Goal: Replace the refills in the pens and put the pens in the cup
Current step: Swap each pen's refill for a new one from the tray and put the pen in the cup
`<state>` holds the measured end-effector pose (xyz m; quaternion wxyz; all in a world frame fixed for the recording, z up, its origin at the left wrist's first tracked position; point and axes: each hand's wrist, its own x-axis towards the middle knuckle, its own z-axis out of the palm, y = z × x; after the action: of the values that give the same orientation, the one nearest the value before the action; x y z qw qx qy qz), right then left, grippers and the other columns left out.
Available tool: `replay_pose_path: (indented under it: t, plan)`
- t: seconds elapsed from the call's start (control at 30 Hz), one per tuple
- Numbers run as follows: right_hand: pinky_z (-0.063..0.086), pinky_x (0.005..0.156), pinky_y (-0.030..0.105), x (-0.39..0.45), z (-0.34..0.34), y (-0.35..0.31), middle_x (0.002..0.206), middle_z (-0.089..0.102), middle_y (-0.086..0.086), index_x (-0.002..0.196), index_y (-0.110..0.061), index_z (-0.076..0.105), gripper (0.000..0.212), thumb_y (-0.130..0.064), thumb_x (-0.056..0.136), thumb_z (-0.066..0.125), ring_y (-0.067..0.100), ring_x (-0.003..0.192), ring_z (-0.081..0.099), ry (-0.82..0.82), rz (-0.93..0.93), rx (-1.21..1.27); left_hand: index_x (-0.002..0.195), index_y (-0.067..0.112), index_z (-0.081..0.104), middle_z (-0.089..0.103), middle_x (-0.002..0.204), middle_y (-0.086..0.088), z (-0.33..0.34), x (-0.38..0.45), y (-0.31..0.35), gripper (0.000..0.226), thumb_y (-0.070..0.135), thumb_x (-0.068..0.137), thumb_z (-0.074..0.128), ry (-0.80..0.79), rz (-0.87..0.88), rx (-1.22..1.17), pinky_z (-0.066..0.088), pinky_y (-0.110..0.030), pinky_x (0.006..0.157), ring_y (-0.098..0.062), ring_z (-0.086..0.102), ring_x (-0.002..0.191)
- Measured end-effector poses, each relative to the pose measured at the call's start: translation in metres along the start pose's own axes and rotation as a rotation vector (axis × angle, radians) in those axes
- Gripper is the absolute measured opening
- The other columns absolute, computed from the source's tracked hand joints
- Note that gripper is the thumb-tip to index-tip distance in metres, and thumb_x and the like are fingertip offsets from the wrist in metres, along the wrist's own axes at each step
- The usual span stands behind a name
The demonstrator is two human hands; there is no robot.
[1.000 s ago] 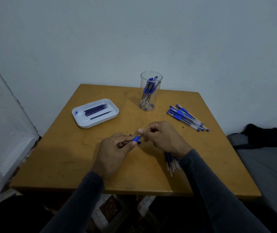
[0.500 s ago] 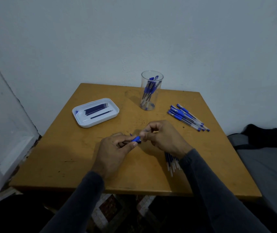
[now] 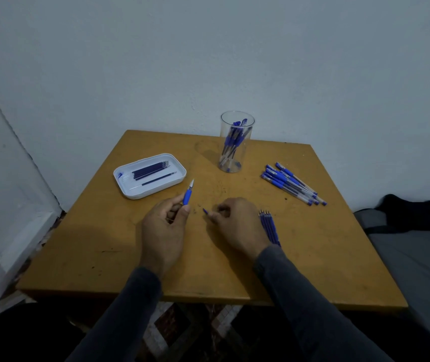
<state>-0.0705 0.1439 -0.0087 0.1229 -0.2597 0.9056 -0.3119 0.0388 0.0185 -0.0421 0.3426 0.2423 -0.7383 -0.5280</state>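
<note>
We look down at a wooden table. Our left hand has its fingers curled round a blue-gripped pen, holding it above the table near the middle; its long axis runs away from us, tip pointing up and slightly right, towards the white tray. Our right hand, just beside it but apart, pinches a small blue piece in curled fingers. Dark refills lie lengthwise in the tray at far left. A clear cup at the back holds pens upright. Loose pens lie fanned at far right; more refills lie beside our right wrist
</note>
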Motion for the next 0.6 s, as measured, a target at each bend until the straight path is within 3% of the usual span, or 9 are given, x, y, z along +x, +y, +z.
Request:
replay_pose_path:
  t: [0.13,0.27,0.37,0.43,0.5,0.6]
  plan:
    - [0.042,0.076,0.022,-0.001,0.009,-0.004,0.111,0.052,-0.006,0.114,-0.025,0.063,0.019,-0.035,0.099,0.063,0.008,0.094,0.050,-0.006,-0.054,-0.156,0.129,0.023,0.068,0.071,0.099,0.007,0.000,0.000,0.000,0.034,0.020,0.094,0.069,-0.030,-0.021,-0.043,0.056,-0.027,0.073,-0.006,0.064,0.084]
    - [0.045,0.069,0.019,-0.003,-0.003,-0.001,0.097,0.061,-0.009,0.104,-0.024,0.063,0.006,-0.025,0.099,0.065,0.006,0.085,0.057,0.123,-0.066,0.133,0.124,0.022,0.071,0.072,0.096,0.008,-0.001,-0.002,0.003,0.034,0.015,0.090,0.074,-0.084,0.003,-0.066,0.053,-0.024,0.067,-0.003,0.063,0.080]
    - [0.058,0.071,0.035,-0.004,-0.015,0.005,0.092,0.063,-0.007,0.099,-0.023,0.068,0.004,-0.020,0.096,0.069,0.011,0.081,0.060,0.192,-0.040,0.376,0.117,0.023,0.075,0.074,0.090,0.010,0.000,-0.004,0.005,0.031,0.013,0.087,0.077,-0.114,0.015,-0.087,0.052,-0.021,0.066,0.001,0.063,0.075]
    - [0.063,0.068,0.043,-0.005,-0.023,0.007,0.100,0.066,0.001,0.104,-0.018,0.066,0.007,-0.015,0.098,0.066,0.018,0.081,0.068,0.152,0.015,0.625,0.114,0.024,0.076,0.074,0.089,0.010,0.000,-0.003,0.004,0.030,0.013,0.086,0.078,-0.144,0.022,-0.095,0.052,-0.020,0.067,0.000,0.062,0.074]
    - [0.064,0.062,0.040,-0.007,-0.028,0.009,0.104,0.070,0.009,0.111,-0.012,0.062,0.012,-0.009,0.100,0.061,0.019,0.081,0.072,0.112,0.028,0.805,0.113,0.024,0.077,0.073,0.086,0.009,0.000,-0.003,0.003,0.029,0.013,0.085,0.078,-0.174,0.036,-0.092,0.050,-0.020,0.068,-0.004,0.060,0.073]
    - [0.062,0.058,0.039,-0.009,-0.027,0.014,0.102,0.071,0.016,0.122,-0.009,0.061,0.020,-0.006,0.102,0.057,0.021,0.074,0.070,0.090,-0.032,0.819,0.112,0.025,0.077,0.071,0.084,0.007,0.000,-0.002,0.000,0.029,0.013,0.085,0.078,-0.222,0.080,-0.067,0.051,-0.026,0.069,-0.015,0.060,0.076]
